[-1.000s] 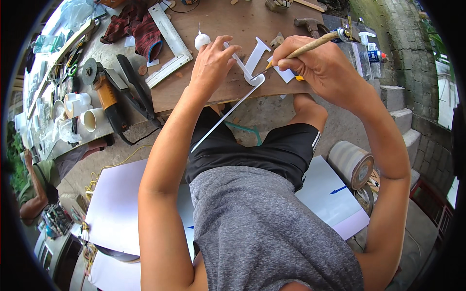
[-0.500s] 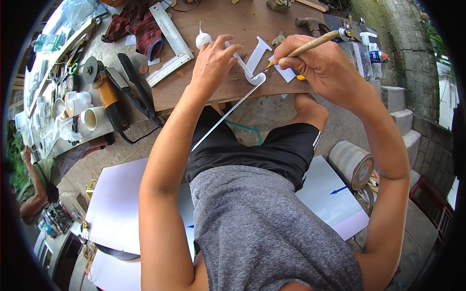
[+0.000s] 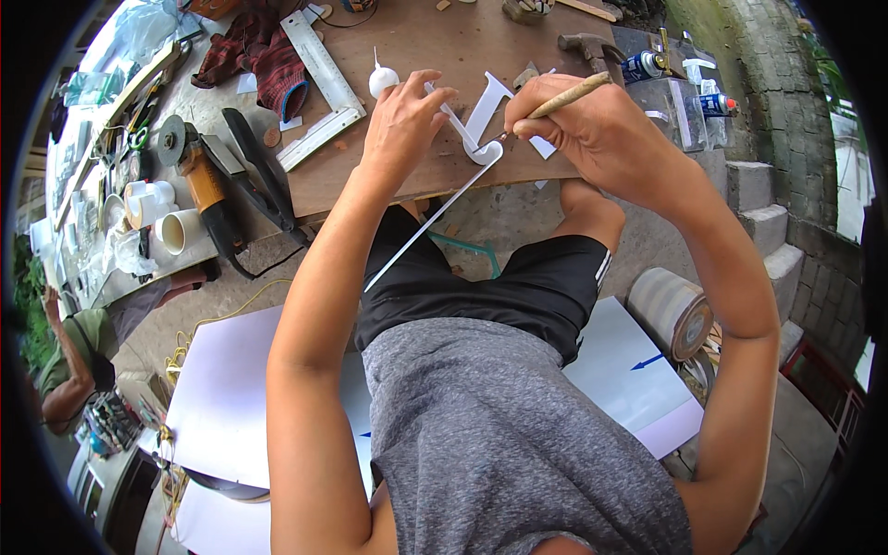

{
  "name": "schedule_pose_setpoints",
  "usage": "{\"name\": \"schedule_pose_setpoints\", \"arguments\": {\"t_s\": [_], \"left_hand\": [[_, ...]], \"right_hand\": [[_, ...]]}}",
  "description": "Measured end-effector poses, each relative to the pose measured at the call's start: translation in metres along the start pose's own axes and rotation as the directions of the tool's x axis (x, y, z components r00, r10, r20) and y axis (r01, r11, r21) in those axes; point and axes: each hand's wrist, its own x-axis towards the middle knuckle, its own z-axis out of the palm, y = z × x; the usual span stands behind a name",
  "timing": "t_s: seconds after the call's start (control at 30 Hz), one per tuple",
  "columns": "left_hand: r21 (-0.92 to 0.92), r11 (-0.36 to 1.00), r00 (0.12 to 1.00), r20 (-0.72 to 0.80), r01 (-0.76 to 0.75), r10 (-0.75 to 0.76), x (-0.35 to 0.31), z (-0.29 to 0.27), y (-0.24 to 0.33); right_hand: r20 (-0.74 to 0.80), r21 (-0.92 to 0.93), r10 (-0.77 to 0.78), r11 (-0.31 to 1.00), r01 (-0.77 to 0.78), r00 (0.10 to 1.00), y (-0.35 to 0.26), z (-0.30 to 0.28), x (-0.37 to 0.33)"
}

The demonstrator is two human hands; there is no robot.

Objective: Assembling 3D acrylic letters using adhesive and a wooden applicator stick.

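A white letter-shaped piece (image 3: 484,109) with a hooked lower end lies near the table's front edge. From its hook, a long thin white strip (image 3: 427,225) slants out past the edge over my lap. My left hand (image 3: 404,120) is closed with its fingertips at the piece's upper left end. In my right hand (image 3: 597,120) I grip a thin-tipped tool with a wooden handle (image 3: 572,95), its tip at the inside of the hook. Whether the tip touches the piece I cannot tell. Beside my left fingers is a small round white bottle (image 3: 382,80) with a needle-like spout.
A metal square (image 3: 322,79), a checked cloth (image 3: 268,69) and an angle grinder (image 3: 203,176) lie to the left. White cups (image 3: 176,229) stand at the left edge. A hammer (image 3: 592,48) and spray cans (image 3: 643,65) are at the right. Another person (image 3: 74,356) is far left.
My right hand has shifted slightly left and tipped the tool's handle lower. Its tip has moved slightly left, along the hook. My left hand stays at the white piece.
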Motion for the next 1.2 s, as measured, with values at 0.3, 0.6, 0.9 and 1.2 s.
{"name": "schedule_pose_setpoints", "arguments": {"t_s": [0.3,0.6,0.9,1.2], "left_hand": [[-0.020,1.000,1.000,0.015,0.000,0.001,0.002,0.000,0.001],[-0.046,0.999,1.000,0.024,0.005,-0.004,0.003,0.000,0.001],[-0.062,0.998,0.999,0.032,0.022,-0.021,0.008,-0.002,0.003],[-0.041,0.999,1.000,0.026,0.015,-0.014,0.005,-0.007,0.003]], "right_hand": [[-0.013,-0.013,-0.032,0.999,0.032,0.999,0.001,-0.001,-0.002],[0.028,-0.006,0.022,1.000,-0.022,0.999,0.001,-0.001,-0.004],[0.001,-0.024,-0.031,0.999,0.031,1.000,0.009,0.005,-0.006],[-0.078,0.013,-0.095,0.995,0.096,0.992,0.002,-0.006,-0.008]]}}
